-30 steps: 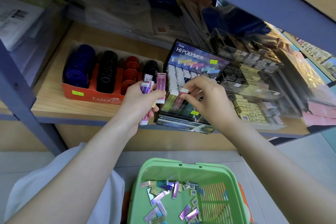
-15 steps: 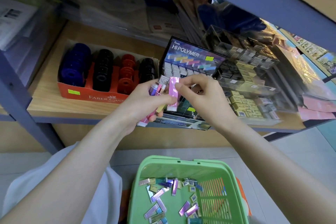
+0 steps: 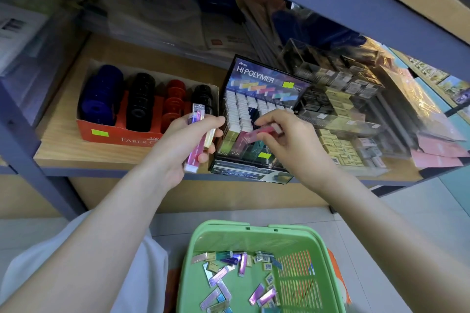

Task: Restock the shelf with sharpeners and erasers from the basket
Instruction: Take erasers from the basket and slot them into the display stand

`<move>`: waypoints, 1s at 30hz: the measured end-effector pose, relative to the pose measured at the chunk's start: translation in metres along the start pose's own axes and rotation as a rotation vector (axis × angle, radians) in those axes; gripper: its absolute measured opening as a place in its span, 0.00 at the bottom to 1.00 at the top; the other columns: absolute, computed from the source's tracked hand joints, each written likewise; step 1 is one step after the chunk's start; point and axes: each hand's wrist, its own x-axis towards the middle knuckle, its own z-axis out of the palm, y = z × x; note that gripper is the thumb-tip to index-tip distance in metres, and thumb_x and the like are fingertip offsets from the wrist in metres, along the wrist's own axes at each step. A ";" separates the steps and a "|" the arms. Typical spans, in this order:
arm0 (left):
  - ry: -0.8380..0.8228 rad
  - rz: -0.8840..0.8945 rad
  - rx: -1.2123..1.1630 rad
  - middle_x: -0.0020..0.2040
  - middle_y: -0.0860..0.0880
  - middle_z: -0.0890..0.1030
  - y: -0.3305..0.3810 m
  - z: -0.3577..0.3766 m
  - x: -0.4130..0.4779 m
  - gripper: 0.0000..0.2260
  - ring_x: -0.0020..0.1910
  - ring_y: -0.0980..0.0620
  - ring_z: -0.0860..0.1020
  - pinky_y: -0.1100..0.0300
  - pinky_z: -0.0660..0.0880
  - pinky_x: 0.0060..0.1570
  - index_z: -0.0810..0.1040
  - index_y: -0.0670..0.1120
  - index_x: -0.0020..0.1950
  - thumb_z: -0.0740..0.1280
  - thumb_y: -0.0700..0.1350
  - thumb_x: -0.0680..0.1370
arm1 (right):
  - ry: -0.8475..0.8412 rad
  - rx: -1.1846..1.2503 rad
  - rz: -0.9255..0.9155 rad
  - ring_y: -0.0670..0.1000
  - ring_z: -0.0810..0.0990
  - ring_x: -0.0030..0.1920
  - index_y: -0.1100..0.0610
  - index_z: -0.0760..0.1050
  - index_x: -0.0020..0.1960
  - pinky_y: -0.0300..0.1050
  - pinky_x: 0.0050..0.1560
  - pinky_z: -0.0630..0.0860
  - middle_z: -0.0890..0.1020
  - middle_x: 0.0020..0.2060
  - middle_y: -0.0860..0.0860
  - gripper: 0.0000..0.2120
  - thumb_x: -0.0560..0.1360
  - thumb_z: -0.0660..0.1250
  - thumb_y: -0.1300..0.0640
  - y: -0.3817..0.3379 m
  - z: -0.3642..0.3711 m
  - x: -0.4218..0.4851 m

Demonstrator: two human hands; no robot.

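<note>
At centre frame, left hand point(image 3: 183, 142): it is curling around a small bundle of slim erasers point(image 3: 198, 114), with pink and yellowish sleeves sticking out above and below the fist. The fingers are covering their middles, so the number is hard to count.
Right hand point(image 3: 292, 145): just right of centre, it is pinching one pink eraser point(image 3: 262, 131) between thumb and fingertips and holding it tilted over the front rows of the display box. The eraser is showing some blur, and whether it is touching the rows beneath cannot be told.
Display box point(image 3: 264, 81): it is standing on the shelf at centre, its dark header reading HI-POLYMER. White eraser ends are filling the back rows, while the right hand is hiding part of the front ones.
Orange tray point(image 3: 122, 134): it is sitting just left of the display box, carrying round sharpeners point(image 3: 140, 104) in blue, black and red columns. The left hand is covering the end of the name printed on its front.
Shelf point(image 3: 63, 132): its wooden board is running across the middle of the frame, and the frame is cutting off its left end.
Clear boxes point(image 3: 338, 89): at right of centre, small packs are showing through glare, their labels too small to read.
Basket point(image 3: 229, 227): green, it is lying at lower centre with loose erasers point(image 3: 221, 276) scattered inside, and the frame is cutting off its near edge.
White garment point(image 3: 145, 274): at lower left, the left forearm is partly hiding it.
Upper frame: wrapped goods are lying in shadow, too dim to identify.
</note>
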 end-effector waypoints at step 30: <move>-0.115 0.033 0.030 0.33 0.50 0.81 -0.003 0.007 -0.006 0.11 0.28 0.56 0.75 0.68 0.64 0.19 0.79 0.46 0.50 0.70 0.52 0.73 | 0.112 0.347 0.013 0.44 0.75 0.39 0.50 0.73 0.51 0.30 0.41 0.70 0.76 0.41 0.47 0.11 0.73 0.71 0.59 -0.013 0.023 -0.030</move>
